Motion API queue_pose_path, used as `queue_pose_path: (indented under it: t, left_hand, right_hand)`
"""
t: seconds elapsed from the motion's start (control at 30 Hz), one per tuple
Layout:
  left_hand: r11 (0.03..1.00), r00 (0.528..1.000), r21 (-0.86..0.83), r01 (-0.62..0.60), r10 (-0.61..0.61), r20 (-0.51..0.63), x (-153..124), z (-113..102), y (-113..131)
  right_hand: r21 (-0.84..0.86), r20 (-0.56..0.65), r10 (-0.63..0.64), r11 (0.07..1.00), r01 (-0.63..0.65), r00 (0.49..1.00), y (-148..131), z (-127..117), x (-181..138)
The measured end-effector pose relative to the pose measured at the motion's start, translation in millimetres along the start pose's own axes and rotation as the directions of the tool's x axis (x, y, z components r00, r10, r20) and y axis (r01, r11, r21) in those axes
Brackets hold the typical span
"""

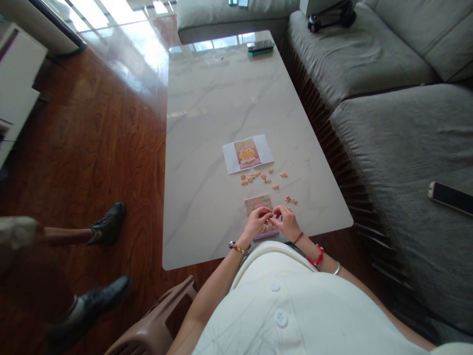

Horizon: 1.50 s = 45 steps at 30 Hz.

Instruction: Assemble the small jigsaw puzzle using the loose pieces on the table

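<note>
My left hand (257,220) and my right hand (286,220) meet over a small puzzle board (257,202) near the front edge of a pale marble table (207,148). Both hands have their fingers pinched together at one spot on the board, probably on a tiny puzzle piece too small to make out. Several loose orange puzzle pieces (258,177) lie just beyond the board. A paper sheet with the reference picture (247,153) lies further back. Two more pieces (290,199) sit to the right of the board.
A grey sofa (399,123) runs along the right with a phone (450,197) on its seat. A dark device (260,47) lies at the table's far end. Another person's legs and black shoes (107,224) stand on the wooden floor at left. A brown plastic chair (158,320) is under me.
</note>
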<state>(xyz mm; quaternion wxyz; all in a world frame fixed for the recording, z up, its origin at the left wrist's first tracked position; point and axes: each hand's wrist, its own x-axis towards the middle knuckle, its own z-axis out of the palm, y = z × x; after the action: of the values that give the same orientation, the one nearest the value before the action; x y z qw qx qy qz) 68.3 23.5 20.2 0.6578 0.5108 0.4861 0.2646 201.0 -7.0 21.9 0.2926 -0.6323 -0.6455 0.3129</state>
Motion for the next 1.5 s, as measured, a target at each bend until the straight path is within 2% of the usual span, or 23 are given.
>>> queue_pose_path:
  t: [0.17, 0.3, 0.47, 0.63, 0.8, 0.9, 1.0, 1.13, 1.23, 1.3, 1.37, 1.5]
  left_hand:
    - [0.999, 0.999, 0.034, -0.026, 0.028, -0.038, -3.5, -3.3, -1.3]
    - [0.995, 0.994, 0.085, -0.043, 0.051, -0.098, -2.8, -2.5, -4.8]
    - [0.997, 0.995, 0.065, -0.051, 0.056, -0.081, -2.7, -2.9, -8.9]
    - [0.999, 0.999, -0.025, -0.020, 0.020, -0.027, -6.3, -4.4, -9.0]
    - [1.000, 0.998, 0.006, -0.029, 0.030, -0.052, -3.8, -2.5, -14.2]
    - [0.991, 0.991, 0.119, -0.058, 0.072, -0.115, 0.3, -1.7, -19.8]
    - [0.952, 0.982, 0.293, -0.084, 0.130, -0.140, 2.3, -3.9, -22.7]
    - [0.794, 0.947, 0.586, -0.160, 0.291, -0.135, 0.3, -11.1, -17.6]
    - [0.708, 0.926, 0.686, -0.168, 0.352, -0.136, -2.1, -14.6, -11.3]
    - [0.718, 0.926, 0.676, -0.166, 0.350, -0.144, -2.7, -13.7, -8.9]
    - [0.786, 0.943, 0.598, -0.156, 0.299, -0.147, -2.4, -10.0, -8.5]
    - [0.955, 0.988, 0.287, -0.075, 0.109, -0.105, -0.4, -1.0, -10.0]
  right_hand:
    - [0.204, 0.141, -0.016, 0.979, -0.013, 0.990, 3.9, -10.1, 1.1]
    - [0.313, 0.173, 0.065, 0.943, -0.118, 0.983, 7.8, -11.0, 0.7]
    - [0.428, 0.240, 0.097, 0.882, -0.195, 0.966, 14.9, -7.8, 0.5]
    - [0.317, 0.172, 0.111, 0.934, -0.162, 0.979, 20.0, -6.5, -1.8]
    - [0.150, 0.080, 0.029, 0.988, -0.040, 0.996, 23.5, -4.2, -4.2]
    - [0.034, 0.063, -0.029, 0.999, 0.027, 0.998, 27.8, 0.4, -2.3]
    - [-0.045, 0.048, -0.040, 0.998, 0.043, 0.998, 32.1, 6.9, 1.1]
    - [-0.086, -0.005, -0.016, 0.996, 0.015, 1.000, 34.5, 13.1, 3.9]
    - [-0.076, -0.015, 0.004, 0.997, -0.005, 1.000, 33.0, 13.1, 4.2]
    - [-0.030, -0.014, 0.010, 0.999, -0.010, 1.000, 30.2, 11.0, 4.5]
    - [0.055, -0.012, 0.016, 0.998, -0.015, 1.000, 26.3, 8.3, 5.3]
    - [0.238, -0.002, 0.052, 0.970, -0.050, 0.999, 18.7, 4.8, 6.7]
